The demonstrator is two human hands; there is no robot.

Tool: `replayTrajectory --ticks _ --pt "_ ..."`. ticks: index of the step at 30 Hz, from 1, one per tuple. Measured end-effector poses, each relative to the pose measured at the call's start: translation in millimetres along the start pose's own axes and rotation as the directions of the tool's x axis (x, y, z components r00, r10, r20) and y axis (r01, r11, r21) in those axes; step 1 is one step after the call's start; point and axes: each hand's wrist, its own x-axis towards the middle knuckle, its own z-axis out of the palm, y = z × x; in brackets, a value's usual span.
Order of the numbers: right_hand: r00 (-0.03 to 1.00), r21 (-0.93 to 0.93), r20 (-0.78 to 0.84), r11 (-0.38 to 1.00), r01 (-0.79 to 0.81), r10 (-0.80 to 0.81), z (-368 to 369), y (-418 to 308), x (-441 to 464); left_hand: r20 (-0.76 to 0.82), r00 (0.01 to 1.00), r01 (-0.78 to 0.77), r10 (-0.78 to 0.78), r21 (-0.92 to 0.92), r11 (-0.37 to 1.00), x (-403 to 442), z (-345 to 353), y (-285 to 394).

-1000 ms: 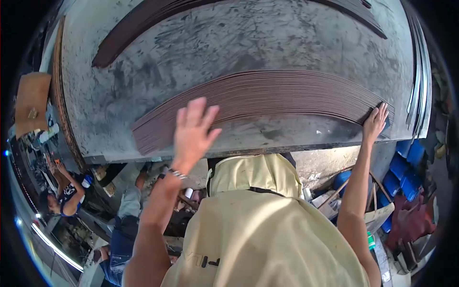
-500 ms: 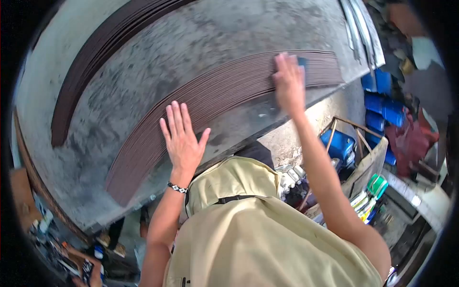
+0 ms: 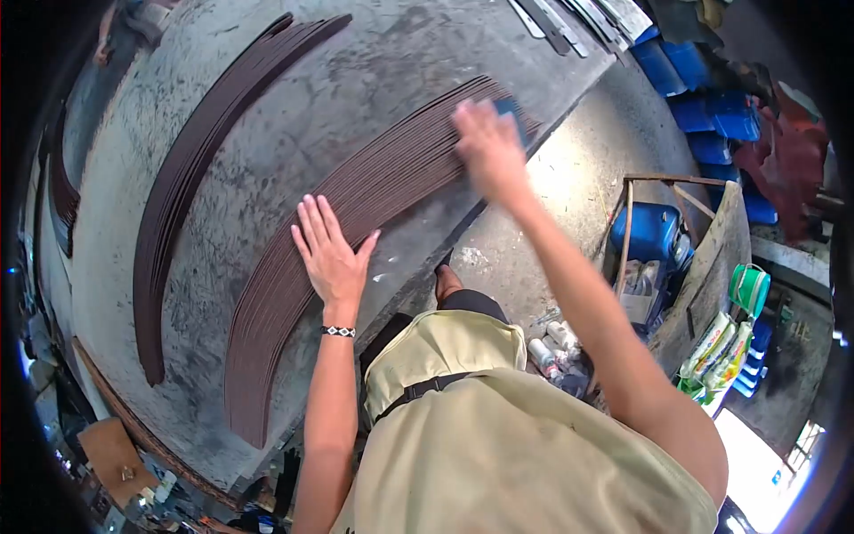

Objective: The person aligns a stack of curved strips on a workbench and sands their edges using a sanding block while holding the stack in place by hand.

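Observation:
A curved row of thin dark brown strips (image 3: pixel 391 169), laid closely side by side, lies on the grey table (image 3: pixel 294 133). My left hand (image 3: pixel 334 254) rests flat on the middle of these strips, fingers stretched and thumb out to the side. Over their far right end is my right hand (image 3: pixel 489 147), smeared by motion. A small flat blue block (image 3: pixel 511 120) shows along its outer side and seems held in it; the fingers partly hide it. To the left lies a second curved bundle of brown strips (image 3: pixel 191 169).
Long flat metal bars (image 3: pixel 551 27) lie at the table's far right corner. Blue containers (image 3: pixel 707 116) stand on the floor at right. Nearer are a wooden frame (image 3: pixel 676 178) around a blue jug (image 3: pixel 654 233), and white bottles (image 3: pixel 551 343). Another person's arm (image 3: pixel 105 40) shows at upper left.
The view has turned and shifted, so more of the left bundle shows. My right hand and the blue block are now nearer the strips' right end. My left hand still lies flat.

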Motion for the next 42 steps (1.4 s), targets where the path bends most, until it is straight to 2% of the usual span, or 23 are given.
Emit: replayTrajectory --ticks 2,4,6,8,9,10,12,13,15,16,17,18,19,20,21,22,24,26,28,34,38,42 --pt "0.952 0.063 0.001 0.95 -0.305 0.306 -15 60 18 0.026 1.0 0.004 -0.004 0.013 1.0 -3 -3 3" --pt "0.925 0.06 -0.14 0.935 -0.349 0.354 6 46 12 0.022 1.0 0.0 -0.001 0.033 0.999 4 -4 3" --pt "0.993 -0.008 -0.073 0.996 -0.089 0.088 -1 -32 -13 0.021 1.0 0.0 -0.001 0.049 0.999 2 -3 5" --pt "0.964 0.319 0.09 0.924 0.21 -0.25 5 -115 -55 0.055 0.998 -0.004 0.001 0.041 0.999 -1 -7 3" --pt "0.921 0.305 0.036 0.882 0.359 -0.387 2 -134 -66 0.07 0.998 -0.008 0.004 0.048 0.999 0 -7 1" --pt "0.935 0.467 0.006 0.828 0.311 -0.354 6 -129 -64 0.084 0.996 -0.013 0.009 0.054 0.998 2 -6 0" --pt "0.975 0.368 -0.016 0.906 0.211 -0.22 -5 -64 -41 0.077 0.997 -0.012 0.009 0.039 0.999 3 -3 5" --pt "0.994 0.172 -0.042 0.979 0.109 -0.103 -24 -23 -21 0.094 0.996 0.006 -0.009 0.039 0.999 4 -5 10" --pt "0.987 0.033 -0.109 0.993 -0.114 0.117 -41 106 -5 0.085 0.996 0.019 -0.024 0.065 0.998 3 -14 26" --pt "0.972 0.045 -0.135 0.981 -0.186 0.191 -47 160 -2 0.196 0.98 0.018 -0.04 0.114 0.993 9 -32 48" --pt "0.959 0.086 -0.146 0.969 -0.231 0.241 -47 202 2 0.168 0.986 -0.015 0.009 0.035 0.999 20 -45 68" --pt "0.953 0.121 -0.14 0.96 -0.254 0.27 -41 236 2 0.238 0.97 -0.044 0.045 -0.009 0.999 41 -66 90" --pt "0.948 0.145 -0.124 0.951 -0.275 0.293 -30 264 -1 0.093 0.989 -0.107 0.118 -0.119 0.987 49 -45 100" --pt "0.949 0.163 -0.106 0.946 -0.279 0.298 -22 277 4 0.042 0.99 -0.121 0.132 -0.21 0.97 63 -29 118" --pt "0.951 0.174 -0.093 0.945 -0.277 0.296 -11 279 12 -0.007 0.986 -0.167 0.167 -0.111 0.98 76 -6 141" --pt "0.955 0.189 -0.072 0.944 -0.269 0.287 -4 270 21 0.016 0.983 -0.181 0.183 -0.085 0.98 93 13 160" --pt "0.957 0.208 -0.051 0.94 -0.27 0.286 4 257 34 0.002 0.981 -0.191 0.193 -0.134 0.972 117 56 199" --pt "0.959 0.248 -0.044 0.933 -0.26 0.279 3 240 43 -0.123 0.968 -0.227 0.219 -0.061 0.972 130 75 228" --pt "0.965 0.299 -0.028 0.923 -0.241 0.261 2 224 50 -0.049 0.979 -0.199 0.196 -0.062 0.978 133 72 238" --pt "0.981 0.473 0.033 0.862 -0.182 0.19 -3 160 48 -0.091 0.961 -0.263 0.261 -0.008 0.965 116 75 201" --pt "0.978 0.579 0.094 0.789 -0.207 0.187 -5 137 31 -0.035 0.986 -0.163 0.164 0.04 0.986 89 54 157" --pt "0.962 0.661 0.161 0.699 -0.272 0.223 -2 139 7 -0.006 0.988 -0.156 0.157 0.076 0.985 85 45 140"
